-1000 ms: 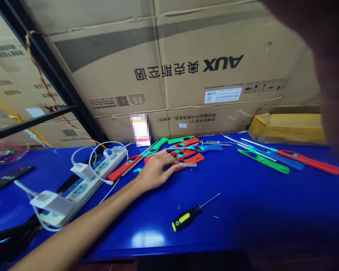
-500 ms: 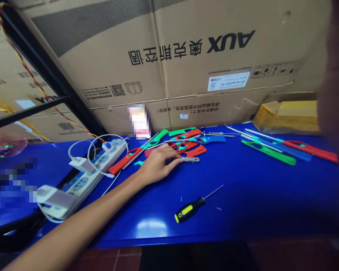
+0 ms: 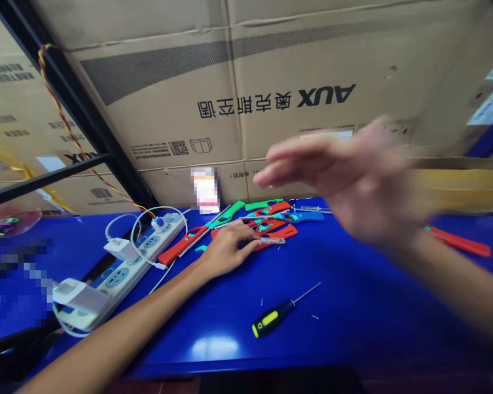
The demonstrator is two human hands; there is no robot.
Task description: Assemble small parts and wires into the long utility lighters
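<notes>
My left hand [image 3: 232,247] rests on the blue table, thumb and fingers pinched on the near end of a small clear plastic lighter tank [image 3: 274,241]. Just behind it lie red, green and blue lighter casings [image 3: 277,225] with metal tubes. My right hand [image 3: 332,175] is raised above the table's right half, blurred, with its fingers stretched out to the left and nothing visible in them. A black and yellow screwdriver [image 3: 271,319] lies in front, its shaft toward the upper right. Two tiny metal bits, perhaps screws, lie near it.
A white power strip [image 3: 125,273] with plugged-in chargers and cables occupies the left. A lit phone [image 3: 206,191] leans on a large cardboard box [image 3: 168,71] behind the table. At right, a red lighter casing [image 3: 462,242] shows partly beyond my right forearm. A black metal frame stands at left.
My right hand has come from the right edge into the middle right, in front of the box. My left hand keeps hold of the clear tank. The camera view has shifted slightly upward.
</notes>
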